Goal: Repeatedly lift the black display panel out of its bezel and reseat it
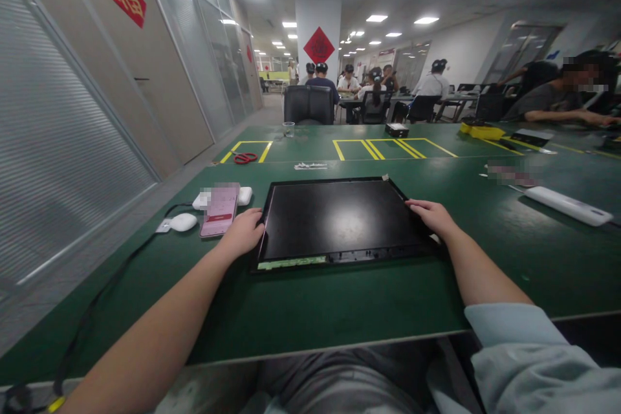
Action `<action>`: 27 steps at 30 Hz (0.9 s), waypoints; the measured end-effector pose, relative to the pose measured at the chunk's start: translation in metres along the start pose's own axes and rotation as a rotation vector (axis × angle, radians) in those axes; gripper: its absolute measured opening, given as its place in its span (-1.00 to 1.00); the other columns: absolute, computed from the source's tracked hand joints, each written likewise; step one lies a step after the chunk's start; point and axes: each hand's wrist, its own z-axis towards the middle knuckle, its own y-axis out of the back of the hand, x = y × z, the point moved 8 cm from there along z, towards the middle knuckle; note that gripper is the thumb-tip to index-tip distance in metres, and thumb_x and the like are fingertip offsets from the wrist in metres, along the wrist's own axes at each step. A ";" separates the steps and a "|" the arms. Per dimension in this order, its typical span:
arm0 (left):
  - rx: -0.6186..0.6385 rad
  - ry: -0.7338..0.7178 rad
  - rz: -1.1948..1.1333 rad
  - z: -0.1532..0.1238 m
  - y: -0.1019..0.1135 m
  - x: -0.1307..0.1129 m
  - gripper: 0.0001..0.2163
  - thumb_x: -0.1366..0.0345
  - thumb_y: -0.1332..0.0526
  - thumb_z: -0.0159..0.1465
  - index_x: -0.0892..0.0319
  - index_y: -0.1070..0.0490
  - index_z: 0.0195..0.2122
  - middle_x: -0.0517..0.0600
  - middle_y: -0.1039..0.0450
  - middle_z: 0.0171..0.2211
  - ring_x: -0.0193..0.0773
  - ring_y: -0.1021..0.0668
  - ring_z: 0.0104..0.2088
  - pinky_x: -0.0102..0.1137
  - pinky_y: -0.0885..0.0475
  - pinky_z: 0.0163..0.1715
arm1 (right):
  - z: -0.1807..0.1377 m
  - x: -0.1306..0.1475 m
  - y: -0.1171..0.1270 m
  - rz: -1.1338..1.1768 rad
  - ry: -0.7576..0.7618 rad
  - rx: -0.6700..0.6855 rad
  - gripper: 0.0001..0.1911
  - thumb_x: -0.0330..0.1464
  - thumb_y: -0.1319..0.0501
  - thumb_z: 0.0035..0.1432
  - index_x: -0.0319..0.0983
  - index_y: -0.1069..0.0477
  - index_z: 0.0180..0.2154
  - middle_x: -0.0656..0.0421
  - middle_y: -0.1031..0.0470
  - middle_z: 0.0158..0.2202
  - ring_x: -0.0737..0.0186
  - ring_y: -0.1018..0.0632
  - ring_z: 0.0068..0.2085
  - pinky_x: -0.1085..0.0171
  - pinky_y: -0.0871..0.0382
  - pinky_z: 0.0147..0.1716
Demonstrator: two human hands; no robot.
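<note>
- Black panel [339, 220], head view: one of it, lying flat on the green table [315, 310], near the middle of the near edge, directly ahead of the person.
- Its long axis runs left to right, parallel to the table's near edge; it lies between the two hands, so neither is nearer.
- Left hand [242, 233] presses against the panel's left edge with fingers curled; I cannot tell whether they clasp it.
- Right hand [431, 217] rests loosely spread on the panel's right edge, toward its far corner, clasping nothing.
- Just beside the left hand lies one pink phone [220, 210], with one white puck [183, 222] on a cable further toward the left edge.
- One pair of red scissors [245, 157] lies well apart, on the far table.
</note>
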 end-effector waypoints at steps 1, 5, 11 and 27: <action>-0.008 0.007 -0.022 0.000 0.001 -0.001 -0.52 0.37 -0.03 0.28 0.48 -0.55 0.11 0.35 -0.38 0.32 0.06 -0.41 0.35 -0.23 -0.20 0.41 | -0.001 0.002 0.003 0.086 -0.018 -0.029 -0.79 -0.20 -0.37 0.00 -0.09 -0.67 -0.28 0.08 -0.69 -0.07 -0.14 -0.57 0.17 -0.08 -0.31 0.28; -0.108 0.059 -0.208 -0.003 0.015 -0.003 -0.61 0.40 -0.09 0.22 0.34 -0.63 -0.04 0.26 -0.44 0.29 0.05 -0.44 0.34 -0.20 -0.24 0.39 | -0.004 0.013 0.009 0.581 -0.064 -0.025 -0.61 0.01 -0.16 0.17 -0.04 -0.57 -0.13 0.05 -0.63 0.09 -0.03 -0.55 0.22 -0.08 -0.38 0.24; -0.141 0.405 -0.906 -0.017 0.014 0.003 -0.64 0.49 -0.24 0.15 0.20 -0.65 -0.05 0.07 -0.69 -0.32 -0.06 -0.72 -0.31 -0.27 -0.64 -0.25 | -0.012 0.029 0.007 0.820 -0.086 0.117 -0.45 0.08 0.08 0.24 -0.05 -0.48 -0.03 -0.07 -0.57 0.14 -0.09 -0.55 0.22 -0.19 -0.36 0.22; -0.177 0.682 -1.374 -0.027 0.001 -0.004 -0.43 0.60 -0.15 0.32 0.22 -0.29 0.37 -0.12 -0.47 -0.58 -0.31 -0.51 -0.68 -0.50 -0.43 -0.68 | -0.003 -0.003 0.009 0.760 -0.236 -0.012 -0.57 -0.06 0.08 0.27 -0.07 -0.46 -0.11 -0.06 -0.61 0.08 -0.04 -0.59 0.17 -0.12 -0.39 0.20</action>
